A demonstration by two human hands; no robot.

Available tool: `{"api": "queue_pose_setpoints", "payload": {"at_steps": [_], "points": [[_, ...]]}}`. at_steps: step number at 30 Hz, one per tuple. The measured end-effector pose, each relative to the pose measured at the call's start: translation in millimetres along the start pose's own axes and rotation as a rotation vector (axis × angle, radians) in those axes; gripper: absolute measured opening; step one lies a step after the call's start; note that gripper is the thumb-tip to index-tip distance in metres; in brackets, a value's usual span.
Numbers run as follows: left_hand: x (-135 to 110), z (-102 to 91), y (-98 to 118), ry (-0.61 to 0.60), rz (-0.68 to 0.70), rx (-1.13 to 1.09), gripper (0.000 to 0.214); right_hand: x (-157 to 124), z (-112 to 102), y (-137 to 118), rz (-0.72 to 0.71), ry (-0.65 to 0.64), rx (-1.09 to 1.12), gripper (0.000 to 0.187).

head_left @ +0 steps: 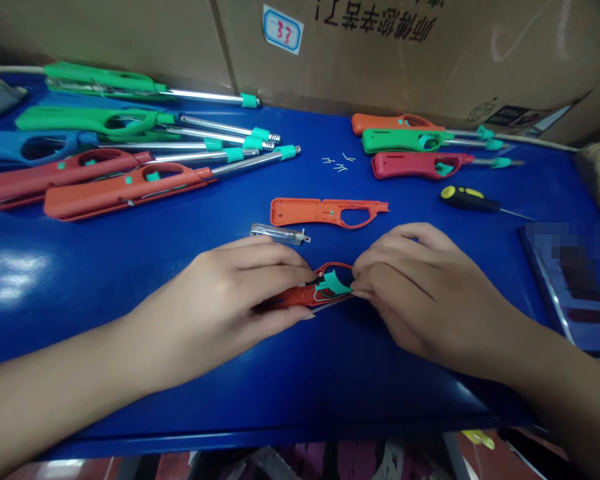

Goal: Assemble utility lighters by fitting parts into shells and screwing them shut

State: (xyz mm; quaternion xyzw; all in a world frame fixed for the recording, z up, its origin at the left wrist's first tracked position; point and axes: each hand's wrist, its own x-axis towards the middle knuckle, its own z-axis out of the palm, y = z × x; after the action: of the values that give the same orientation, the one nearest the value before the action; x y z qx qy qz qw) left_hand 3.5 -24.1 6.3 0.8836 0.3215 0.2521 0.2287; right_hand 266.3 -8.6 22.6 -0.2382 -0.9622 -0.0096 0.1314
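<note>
Lighter shell sitting open between both hands

The left hand is gripping its handle, probably steadying it; the right hand is bunching narrowly by the green trigger, perhaps stopping it slipping, exact hold hidden.

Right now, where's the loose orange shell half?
In the head view, the orange shell half lies near the middle of the blue table, just beyond the clear tube-like part and the left hand.
</note>
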Motion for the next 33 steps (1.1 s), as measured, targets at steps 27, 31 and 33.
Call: {"api": "queue_pose_setpoints", "payload": {"at_steps": [27, 31, 33], "points": [[3.0, 1.1, 1.5, 0.023, -0.046, -0.064, 0.015, -0.4, -1.8, -1.1, -0.011, -0.036, -0.038, 0.025], [3.5, 0.8, 2.1, 0.026, -0.04, -0.058, 0.016, -0.4, -1.4, -0.8, -0.025, -0.041, -0.032, 0.024], [3.7, 0.8, 2.2, 0.028, -0.037, -0.051, 0.016, -0.1, -1.2, -0.8, -0.029, -0.034, -0.032, 0.024]]}}
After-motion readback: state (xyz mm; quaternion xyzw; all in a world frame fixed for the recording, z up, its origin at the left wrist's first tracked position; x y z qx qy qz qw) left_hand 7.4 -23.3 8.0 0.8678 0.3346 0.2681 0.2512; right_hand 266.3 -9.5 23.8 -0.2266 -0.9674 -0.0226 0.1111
